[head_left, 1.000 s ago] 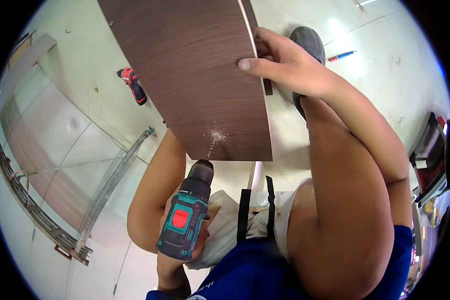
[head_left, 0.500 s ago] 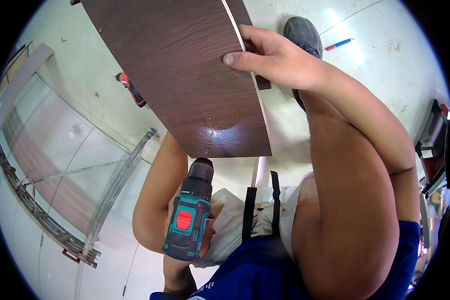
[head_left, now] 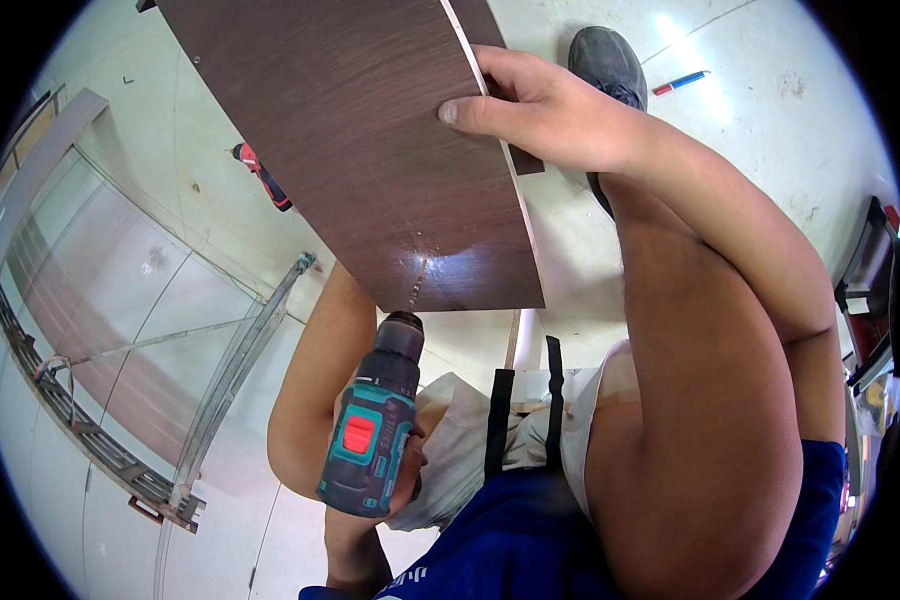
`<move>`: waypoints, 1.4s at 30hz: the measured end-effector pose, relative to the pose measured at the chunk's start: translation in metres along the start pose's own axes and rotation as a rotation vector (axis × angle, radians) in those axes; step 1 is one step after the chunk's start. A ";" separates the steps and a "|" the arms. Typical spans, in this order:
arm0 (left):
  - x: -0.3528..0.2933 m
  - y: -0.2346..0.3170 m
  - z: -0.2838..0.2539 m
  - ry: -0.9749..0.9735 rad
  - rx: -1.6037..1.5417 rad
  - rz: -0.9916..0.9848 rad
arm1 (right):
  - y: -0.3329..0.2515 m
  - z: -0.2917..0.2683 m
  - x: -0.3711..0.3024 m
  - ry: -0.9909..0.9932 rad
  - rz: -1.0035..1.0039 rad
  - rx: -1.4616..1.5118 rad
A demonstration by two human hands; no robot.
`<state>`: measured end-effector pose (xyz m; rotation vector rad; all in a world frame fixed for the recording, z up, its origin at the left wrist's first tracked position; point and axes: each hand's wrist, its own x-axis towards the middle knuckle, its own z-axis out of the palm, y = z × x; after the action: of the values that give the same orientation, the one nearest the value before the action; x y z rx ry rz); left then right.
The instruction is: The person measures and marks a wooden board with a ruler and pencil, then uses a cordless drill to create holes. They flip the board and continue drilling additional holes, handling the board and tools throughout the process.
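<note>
- Board (head_left: 340, 130): dark brown, in front of me, near end overlapping my left leg (head_left: 315, 400). What bears it underneath I cannot tell.
- Bit (head_left: 416, 287): tip at the board's face, close to the near edge, in a bright patch of light (head_left: 448, 266). Pale chips (head_left: 427, 250) round the spot. Depth unclear.
- Drill (head_left: 368, 430): teal and black, red on top, pointing away from me.
- Left hand (head_left: 411, 470): wrapped round the drill's grip, mostly hidden under its body.
- Right hand (head_left: 560, 115): clamped on the board's right edge, thumb on the face, fingers going behind.
- Step in hand, I judge: boring a hole near the board's end.
- Next move, I reckon, calls for steady pressure along the bit's line, the board braced against swinging.
- Farther out: red drill (head_left: 261, 178) on the floor (head_left: 750, 170), just left of the board; pen (head_left: 682, 82) beyond my right shoe (head_left: 605, 65); metal frame (head_left: 245, 375) off left.
</note>
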<state>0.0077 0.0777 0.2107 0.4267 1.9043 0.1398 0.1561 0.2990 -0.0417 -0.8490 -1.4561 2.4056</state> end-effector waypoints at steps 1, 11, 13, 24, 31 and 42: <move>-0.001 -0.001 0.002 0.003 0.029 0.029 | -0.002 0.000 -0.001 -0.007 0.013 0.000; 0.000 -0.003 0.005 -0.001 0.027 -0.003 | -0.003 0.002 -0.007 0.011 0.008 0.018; 0.001 -0.001 0.006 -0.012 0.057 0.007 | -0.004 0.003 -0.007 0.010 0.027 0.003; 0.005 -0.014 0.005 -0.035 0.102 0.011 | 0.006 0.001 0.003 0.001 -0.015 0.025; 0.002 -0.011 0.013 -0.014 0.126 0.041 | -0.011 0.001 -0.006 -0.043 0.100 0.014; 0.009 0.007 0.015 -0.007 0.036 -0.027 | -0.010 0.002 0.002 -0.044 0.085 0.056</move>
<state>0.0202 0.0855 0.1989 0.4249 1.9077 0.0856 0.1522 0.3034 -0.0336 -0.8673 -1.3878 2.5303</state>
